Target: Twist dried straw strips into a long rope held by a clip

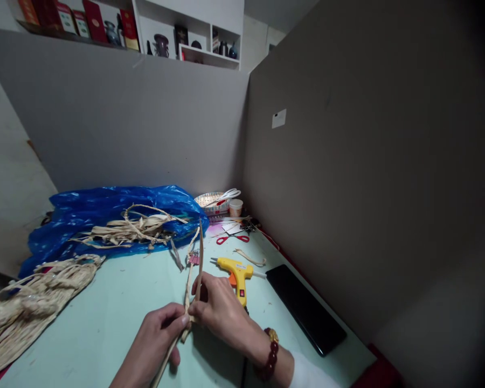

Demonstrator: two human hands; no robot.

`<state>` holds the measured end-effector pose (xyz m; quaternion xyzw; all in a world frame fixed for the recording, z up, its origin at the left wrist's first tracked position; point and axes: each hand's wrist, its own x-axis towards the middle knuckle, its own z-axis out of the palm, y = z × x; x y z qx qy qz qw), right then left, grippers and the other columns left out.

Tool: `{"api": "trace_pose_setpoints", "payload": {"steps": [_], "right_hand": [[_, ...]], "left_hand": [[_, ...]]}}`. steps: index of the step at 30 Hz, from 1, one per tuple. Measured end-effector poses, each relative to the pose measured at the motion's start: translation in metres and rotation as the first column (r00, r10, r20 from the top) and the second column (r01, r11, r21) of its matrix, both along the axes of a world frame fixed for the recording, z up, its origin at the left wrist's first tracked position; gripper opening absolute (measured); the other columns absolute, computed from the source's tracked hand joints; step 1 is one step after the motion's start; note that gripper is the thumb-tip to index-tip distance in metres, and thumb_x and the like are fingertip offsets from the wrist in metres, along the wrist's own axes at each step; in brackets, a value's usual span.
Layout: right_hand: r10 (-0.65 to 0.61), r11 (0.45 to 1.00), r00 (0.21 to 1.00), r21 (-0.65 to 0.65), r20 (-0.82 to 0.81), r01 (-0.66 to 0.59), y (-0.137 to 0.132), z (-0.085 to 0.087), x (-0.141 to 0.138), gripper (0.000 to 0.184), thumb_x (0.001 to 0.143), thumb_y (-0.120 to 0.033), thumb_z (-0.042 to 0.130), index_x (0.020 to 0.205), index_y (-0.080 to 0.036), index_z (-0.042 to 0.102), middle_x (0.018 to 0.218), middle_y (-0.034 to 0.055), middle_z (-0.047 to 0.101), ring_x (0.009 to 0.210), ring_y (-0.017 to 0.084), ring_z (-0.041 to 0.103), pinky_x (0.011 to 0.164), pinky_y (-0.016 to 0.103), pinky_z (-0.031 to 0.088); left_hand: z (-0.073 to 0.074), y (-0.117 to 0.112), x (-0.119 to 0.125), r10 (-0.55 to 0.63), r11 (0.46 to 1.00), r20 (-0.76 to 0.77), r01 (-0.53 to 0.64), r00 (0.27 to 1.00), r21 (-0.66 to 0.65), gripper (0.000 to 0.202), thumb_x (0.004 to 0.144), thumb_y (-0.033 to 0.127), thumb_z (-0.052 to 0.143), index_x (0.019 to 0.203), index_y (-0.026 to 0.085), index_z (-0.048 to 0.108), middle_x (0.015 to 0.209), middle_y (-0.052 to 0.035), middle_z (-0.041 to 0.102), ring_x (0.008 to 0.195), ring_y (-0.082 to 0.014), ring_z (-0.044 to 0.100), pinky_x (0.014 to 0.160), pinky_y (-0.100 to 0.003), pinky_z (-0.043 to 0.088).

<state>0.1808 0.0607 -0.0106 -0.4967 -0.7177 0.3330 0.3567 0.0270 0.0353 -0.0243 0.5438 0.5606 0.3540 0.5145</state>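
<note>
A narrow cord of dried straw-like strips (187, 293) runs up the table from my fingers to a pink clip (194, 259). My left hand (156, 334) is closed, thumb and fingers pinching the cord at its lower end; loose strip ends hang below. Right beside it, my right hand (222, 307) pinches the same spot and holds a flat strip (201, 253) that sticks up past the fingers. A beaded bracelet (272, 353) circles the right wrist. Just beyond that hand lies a yellow glue gun (236, 269), partly hidden by it.
A blue plastic bag (105, 202) holds a heap of dried strips (137, 229). Braided pieces (36, 307) lie at the left. Red-handled scissors (233, 238), a basket (210, 199) and a paper cup (235, 207) sit at the back. A black slab (305, 310) lies right, beside the grey partition (347, 161).
</note>
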Motion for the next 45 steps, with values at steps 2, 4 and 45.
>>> {"api": "trace_pose_setpoints", "payload": {"steps": [2, 4, 45], "right_hand": [[-0.030, 0.999, 1.000, 0.026, -0.007, 0.030, -0.003, 0.001, -0.003, 0.014, 0.067, -0.011, 0.056, 0.078, -0.020, 0.056, 0.064, -0.0036, 0.054, 0.061, 0.012, 0.048, 0.051, 0.022, 0.030], [-0.043, 0.999, 0.999, 0.018, -0.028, 0.044, -0.004, 0.002, -0.004, 0.012, 0.068, -0.011, 0.054, 0.076, -0.019, 0.057, 0.063, -0.0033, 0.054, 0.059, 0.012, 0.047, 0.051, 0.022, 0.030], [0.016, 0.958, 0.852, -0.236, -0.524, -0.163, 0.019, 0.023, 0.027, 0.023, 0.075, -0.036, 0.064, 0.073, -0.015, 0.057, 0.070, -0.0020, 0.050, 0.063, 0.009, 0.043, 0.058, 0.020, 0.033]], "left_hand": [[-0.001, 0.001, 0.000, -0.002, 1.000, 0.006, 0.002, 1.000, -0.006, 0.036, 0.071, 0.050, 0.057, 0.063, 0.016, 0.053, 0.056, 0.0037, 0.053, 0.033, -0.0077, 0.046, 0.036, -0.019, 0.027], [-0.002, 0.002, 0.000, -0.010, 1.000, 0.013, 0.011, 1.000, -0.015, 0.036, 0.069, 0.051, 0.058, 0.062, 0.016, 0.053, 0.056, 0.0025, 0.056, 0.034, -0.0088, 0.047, 0.037, -0.020, 0.029], [0.007, 0.003, -0.007, -0.052, 0.998, -0.027, 0.051, 0.998, -0.022, 0.028, 0.074, 0.044, 0.056, 0.069, 0.016, 0.055, 0.048, 0.0082, 0.040, 0.037, -0.0059, 0.035, 0.042, -0.020, 0.028]]}}
